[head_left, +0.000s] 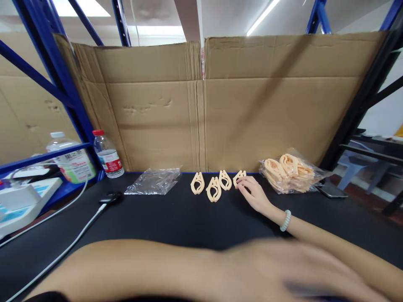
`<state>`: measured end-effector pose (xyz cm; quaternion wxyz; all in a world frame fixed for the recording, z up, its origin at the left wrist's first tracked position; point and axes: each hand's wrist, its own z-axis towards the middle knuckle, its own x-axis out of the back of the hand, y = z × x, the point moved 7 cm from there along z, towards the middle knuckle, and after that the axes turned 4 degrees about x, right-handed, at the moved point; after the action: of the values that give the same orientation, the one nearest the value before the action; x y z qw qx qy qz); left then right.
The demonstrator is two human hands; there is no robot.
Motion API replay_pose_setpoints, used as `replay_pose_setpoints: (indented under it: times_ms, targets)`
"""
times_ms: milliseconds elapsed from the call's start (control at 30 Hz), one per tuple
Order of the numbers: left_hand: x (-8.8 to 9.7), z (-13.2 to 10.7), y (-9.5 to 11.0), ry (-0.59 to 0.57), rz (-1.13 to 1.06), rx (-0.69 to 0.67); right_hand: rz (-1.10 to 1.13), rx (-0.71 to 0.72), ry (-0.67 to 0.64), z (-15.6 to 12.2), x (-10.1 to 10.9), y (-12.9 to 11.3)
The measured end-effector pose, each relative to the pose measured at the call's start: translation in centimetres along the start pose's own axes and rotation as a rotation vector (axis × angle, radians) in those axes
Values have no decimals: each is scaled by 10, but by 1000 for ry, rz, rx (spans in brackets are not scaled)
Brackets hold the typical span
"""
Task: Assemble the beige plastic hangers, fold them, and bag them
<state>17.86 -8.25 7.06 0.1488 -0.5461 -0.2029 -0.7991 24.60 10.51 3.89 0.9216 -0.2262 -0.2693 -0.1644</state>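
Several cream teardrop-shaped plastic clips stand in a loose group on the black table: a left one [197,183], a front one [213,190] and one behind it [225,180]. My right hand [254,193], with a pale coiled band at its wrist, has its fingers closed around the rightmost clip [239,175], partly covering it. My left hand [280,270] is stretched across the bottom of the view towards the right, close to the camera. Motion smears its fingers, so whether they hold anything cannot be made out.
A clear bag of similar cream pieces [288,172] lies at the back right, beside a phone [332,189]. An empty plastic bag [154,181] and a red-capped bottle [108,156] are left. A white cable [78,235] crosses the table. Cardboard [267,105] walls the back.
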Motion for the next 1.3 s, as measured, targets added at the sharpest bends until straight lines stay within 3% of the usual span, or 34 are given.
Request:
replay_pose_setpoints:
  times_ms: [33,67,100,167,233,333,433,567,733,767,867,933,967,1133,1300]
  targets:
    - [18,0,-34,51,128,156,1,-2,7,0,0,1]
    - [40,-7,-73,125,333,403,3,-3,12,-1,0,2]
    - [59,-16,-105,163,409,536,4,-5,17,-1,0,2]
    - [89,-40,-156,210,499,700,8,-8,22,-1,1,3]
    - [107,-68,-197,239,592,863,10,-14,24,-1,1,3]
    - [106,-105,-236,199,681,1060,10,-25,34,0,4,2]
    - [90,-120,-252,106,700,1114,6,-37,45,-1,7,4]
    - [86,-113,-241,72,732,1064,-1,-55,72,-3,12,8]
    - [89,-86,-184,93,785,857,-5,-87,118,-2,24,14]
    - [84,-78,-167,99,786,759,-6,-93,130,-1,27,15]
    - [64,-58,-96,286,845,168,-2,-108,157,2,38,18]
    - [48,-57,-65,341,841,-54,5,-118,166,4,46,20]
    - [40,-56,-57,335,814,-102,11,-124,163,6,49,20]
    - [13,-52,-52,129,599,-46,83,-114,22,11,48,4]
    - [10,-53,-57,-24,365,76,148,118,-372,3,19,-48]
